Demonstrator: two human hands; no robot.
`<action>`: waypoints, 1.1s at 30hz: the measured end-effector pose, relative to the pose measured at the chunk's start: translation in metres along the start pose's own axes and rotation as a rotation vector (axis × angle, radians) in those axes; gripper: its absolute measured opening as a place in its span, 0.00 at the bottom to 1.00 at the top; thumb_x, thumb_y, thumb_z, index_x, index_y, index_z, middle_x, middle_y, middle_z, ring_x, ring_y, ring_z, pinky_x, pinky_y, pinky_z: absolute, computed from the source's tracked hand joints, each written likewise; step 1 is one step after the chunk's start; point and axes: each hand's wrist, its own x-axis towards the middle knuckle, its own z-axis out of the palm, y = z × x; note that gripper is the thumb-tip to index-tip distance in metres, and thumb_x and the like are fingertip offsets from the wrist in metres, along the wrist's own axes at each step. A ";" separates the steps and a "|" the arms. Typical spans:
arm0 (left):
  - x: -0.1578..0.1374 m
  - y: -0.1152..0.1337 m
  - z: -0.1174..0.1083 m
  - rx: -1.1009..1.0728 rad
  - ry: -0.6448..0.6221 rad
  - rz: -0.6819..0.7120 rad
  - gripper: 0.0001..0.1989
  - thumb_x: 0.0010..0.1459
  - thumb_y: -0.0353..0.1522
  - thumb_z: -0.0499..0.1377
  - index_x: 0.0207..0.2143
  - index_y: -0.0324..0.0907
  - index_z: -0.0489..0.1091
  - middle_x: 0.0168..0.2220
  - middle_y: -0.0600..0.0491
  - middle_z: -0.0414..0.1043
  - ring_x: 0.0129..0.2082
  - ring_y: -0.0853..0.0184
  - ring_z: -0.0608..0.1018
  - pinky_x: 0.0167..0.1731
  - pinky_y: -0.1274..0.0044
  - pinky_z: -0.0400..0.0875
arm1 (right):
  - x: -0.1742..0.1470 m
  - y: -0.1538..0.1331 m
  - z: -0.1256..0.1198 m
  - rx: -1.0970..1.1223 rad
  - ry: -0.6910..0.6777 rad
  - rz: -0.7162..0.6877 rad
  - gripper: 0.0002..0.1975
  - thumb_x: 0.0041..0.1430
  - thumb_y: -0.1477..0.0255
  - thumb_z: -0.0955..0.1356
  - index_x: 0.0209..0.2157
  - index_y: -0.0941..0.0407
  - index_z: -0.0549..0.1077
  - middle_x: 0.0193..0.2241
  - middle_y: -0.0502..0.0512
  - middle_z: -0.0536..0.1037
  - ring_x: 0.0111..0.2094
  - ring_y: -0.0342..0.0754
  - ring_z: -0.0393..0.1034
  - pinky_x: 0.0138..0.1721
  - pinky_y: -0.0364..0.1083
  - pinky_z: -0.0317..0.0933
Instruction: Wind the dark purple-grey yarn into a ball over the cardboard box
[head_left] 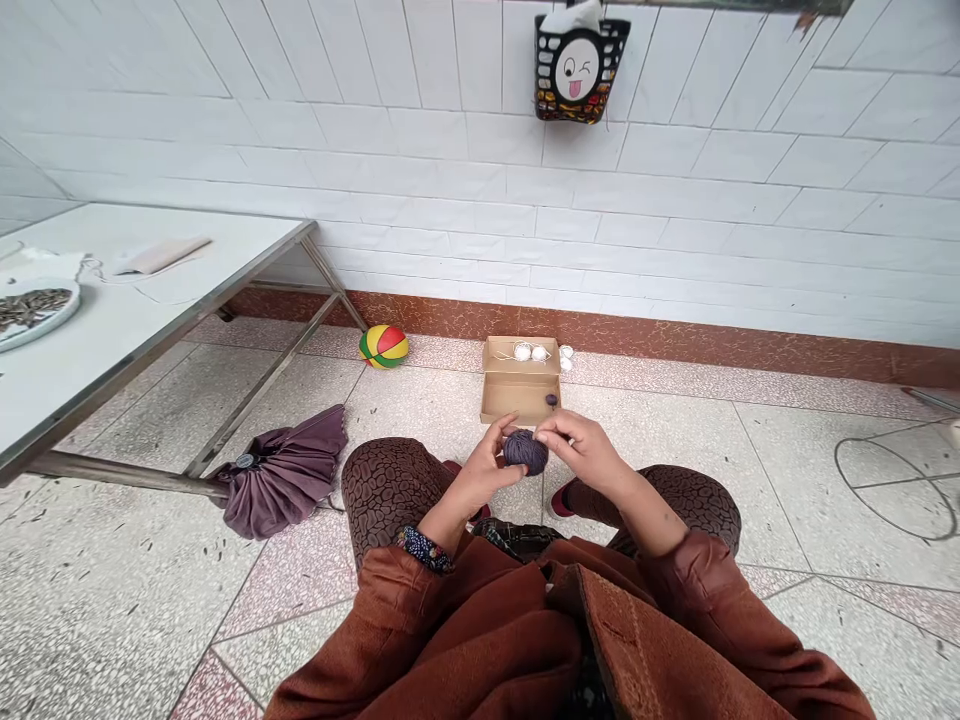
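A ball of dark purple yarn (526, 453) is held over the gap between the knees. My left hand (489, 466) grips it from the left side, thumb below and fingers above. At the ball's upper right edge my right hand (577, 447) is closed in a pinch on the yarn; the strand itself is too fine to make out. Just beyond the hands an open cardboard box (517, 385) rests on the floor. A small dark ball (551, 400) lies in its right side, and white yarn balls (531, 352) sit in its lid.
White round pieces (567, 357) lie beside the box. A striped ball (384, 347) is near the wall. On the left, a folded purple umbrella (285, 470) leans by a metal-framed table (180, 300). A black basket (581, 75) hangs on the wall; a wire stand (896, 483) is at right.
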 end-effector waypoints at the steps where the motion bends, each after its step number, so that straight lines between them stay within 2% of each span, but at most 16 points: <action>1: -0.001 0.001 0.001 -0.005 -0.059 0.012 0.44 0.45 0.29 0.69 0.65 0.49 0.58 0.52 0.48 0.66 0.49 0.62 0.71 0.50 0.69 0.65 | 0.004 0.005 -0.001 -0.006 0.027 0.009 0.10 0.69 0.67 0.64 0.35 0.53 0.75 0.31 0.53 0.77 0.34 0.47 0.71 0.39 0.45 0.63; 4: -0.005 0.006 0.004 -0.079 -0.217 0.044 0.47 0.47 0.29 0.70 0.67 0.51 0.55 0.52 0.48 0.67 0.51 0.60 0.71 0.52 0.68 0.64 | 0.006 0.026 0.007 -0.012 0.079 0.068 0.09 0.68 0.67 0.65 0.34 0.54 0.74 0.30 0.52 0.77 0.34 0.48 0.71 0.39 0.45 0.63; 7: -0.009 0.011 0.007 -0.267 -0.242 0.046 0.43 0.46 0.30 0.71 0.65 0.49 0.62 0.56 0.47 0.69 0.55 0.58 0.71 0.55 0.69 0.63 | -0.005 0.045 0.024 0.005 0.076 0.143 0.10 0.67 0.66 0.65 0.32 0.54 0.73 0.29 0.52 0.76 0.32 0.47 0.70 0.36 0.44 0.62; 11: -0.008 0.011 0.008 -0.490 -0.134 -0.019 0.31 0.48 0.30 0.70 0.56 0.42 0.71 0.56 0.44 0.72 0.56 0.56 0.72 0.56 0.68 0.64 | -0.026 0.058 0.044 0.034 0.048 0.213 0.11 0.66 0.68 0.62 0.31 0.55 0.71 0.28 0.52 0.74 0.30 0.47 0.68 0.34 0.44 0.61; 15: -0.001 0.006 0.003 -0.552 0.044 -0.045 0.25 0.48 0.29 0.70 0.50 0.41 0.73 0.51 0.46 0.75 0.54 0.58 0.75 0.56 0.67 0.66 | -0.036 0.057 0.051 0.011 0.025 0.223 0.11 0.66 0.66 0.63 0.31 0.54 0.71 0.28 0.52 0.74 0.31 0.48 0.68 0.35 0.44 0.62; 22: 0.007 -0.002 -0.004 -0.466 0.223 -0.078 0.21 0.48 0.30 0.70 0.45 0.40 0.72 0.47 0.48 0.76 0.46 0.63 0.78 0.49 0.71 0.71 | -0.036 0.032 0.043 0.066 -0.125 0.165 0.14 0.70 0.63 0.63 0.33 0.54 0.73 0.29 0.52 0.76 0.32 0.46 0.70 0.38 0.45 0.63; 25: 0.006 -0.005 -0.004 -0.345 0.258 -0.085 0.22 0.50 0.33 0.69 0.48 0.41 0.71 0.49 0.48 0.74 0.45 0.63 0.76 0.44 0.72 0.72 | -0.034 0.015 0.035 0.107 -0.167 0.116 0.14 0.70 0.62 0.64 0.33 0.55 0.74 0.29 0.52 0.76 0.31 0.46 0.70 0.37 0.44 0.63; 28: 0.003 -0.007 -0.004 -0.140 0.231 -0.068 0.27 0.52 0.34 0.66 0.55 0.44 0.69 0.50 0.49 0.72 0.45 0.62 0.75 0.41 0.73 0.71 | -0.029 0.003 0.024 0.122 -0.122 0.092 0.13 0.69 0.63 0.65 0.33 0.55 0.75 0.29 0.52 0.76 0.31 0.46 0.70 0.36 0.44 0.63; 31: 0.000 -0.006 -0.003 0.016 0.135 -0.013 0.30 0.53 0.34 0.66 0.60 0.45 0.67 0.51 0.48 0.72 0.48 0.61 0.73 0.48 0.70 0.69 | -0.022 0.000 0.014 0.071 -0.039 0.069 0.12 0.69 0.64 0.65 0.34 0.54 0.75 0.29 0.53 0.77 0.31 0.47 0.71 0.36 0.45 0.63; 33: -0.002 -0.004 -0.002 0.040 0.057 0.006 0.32 0.53 0.33 0.66 0.61 0.45 0.65 0.50 0.48 0.72 0.49 0.61 0.73 0.52 0.69 0.66 | -0.018 0.005 0.010 0.018 0.024 0.073 0.12 0.69 0.64 0.65 0.34 0.54 0.75 0.29 0.53 0.77 0.32 0.47 0.71 0.37 0.46 0.63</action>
